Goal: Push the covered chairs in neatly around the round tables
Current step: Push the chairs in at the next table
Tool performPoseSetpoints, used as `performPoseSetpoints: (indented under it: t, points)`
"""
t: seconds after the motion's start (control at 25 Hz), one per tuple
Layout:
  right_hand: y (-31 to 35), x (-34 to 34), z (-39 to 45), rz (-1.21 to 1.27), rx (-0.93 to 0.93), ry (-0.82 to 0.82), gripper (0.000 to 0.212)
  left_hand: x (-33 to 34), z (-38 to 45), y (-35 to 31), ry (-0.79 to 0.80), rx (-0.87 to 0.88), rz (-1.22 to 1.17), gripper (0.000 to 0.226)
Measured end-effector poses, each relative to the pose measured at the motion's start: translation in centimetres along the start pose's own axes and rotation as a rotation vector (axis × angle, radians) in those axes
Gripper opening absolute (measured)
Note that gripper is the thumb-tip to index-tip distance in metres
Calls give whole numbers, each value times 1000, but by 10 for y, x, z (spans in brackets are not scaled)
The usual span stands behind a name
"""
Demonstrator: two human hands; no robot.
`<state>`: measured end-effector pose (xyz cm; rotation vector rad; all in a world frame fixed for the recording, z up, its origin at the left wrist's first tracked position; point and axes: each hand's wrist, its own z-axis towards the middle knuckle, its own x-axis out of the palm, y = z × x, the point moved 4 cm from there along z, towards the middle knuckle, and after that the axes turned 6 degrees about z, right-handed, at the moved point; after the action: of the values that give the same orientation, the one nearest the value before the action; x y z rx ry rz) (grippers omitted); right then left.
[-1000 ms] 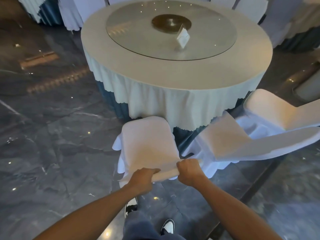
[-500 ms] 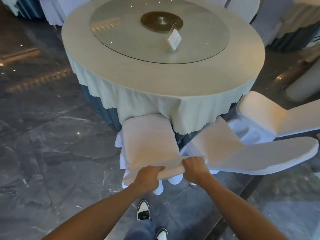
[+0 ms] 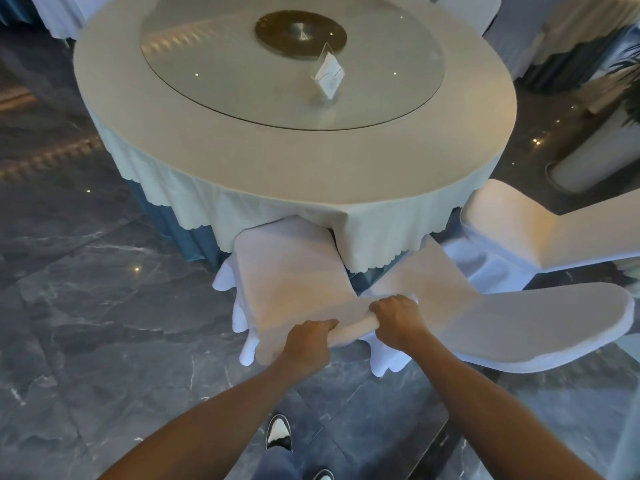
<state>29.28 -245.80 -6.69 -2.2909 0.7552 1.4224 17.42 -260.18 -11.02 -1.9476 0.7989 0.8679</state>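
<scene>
A round table (image 3: 207,143) with a cream cloth and a glass turntable fills the upper middle. Straight in front of me stands a white covered chair (image 3: 287,271), and the far edge of its seat lies under the hanging tablecloth. My left hand (image 3: 306,342) and my right hand (image 3: 398,317) both grip the top edge of this chair's backrest, side by side. A second covered chair (image 3: 526,327) sits just to the right, angled away from the table. A third covered chair (image 3: 519,230) stands further right.
A card holder (image 3: 329,74) stands on the glass turntable. More covered chairs and another draped table (image 3: 571,46) are at the top right. A pale cylindrical planter (image 3: 595,157) stands on the dark marble floor at the right. My shoes (image 3: 278,434) show below.
The chair in my hands has slid forward, so its seat now reaches under the tablecloth. I have stepped closer to the table. Both hands keep the same grip.
</scene>
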Motion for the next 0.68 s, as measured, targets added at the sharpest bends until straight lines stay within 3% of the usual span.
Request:
performPoseSetpoints:
  t: [0.44, 0.68]
  points:
    - [-31, 33, -5, 85, -78, -82, 19, 20, -16, -31, -109, -147, 53, 45]
    - [-110, 17, -52, 337, -218, -74, 55, 18, -14, -106, -107, -297, 72, 49]
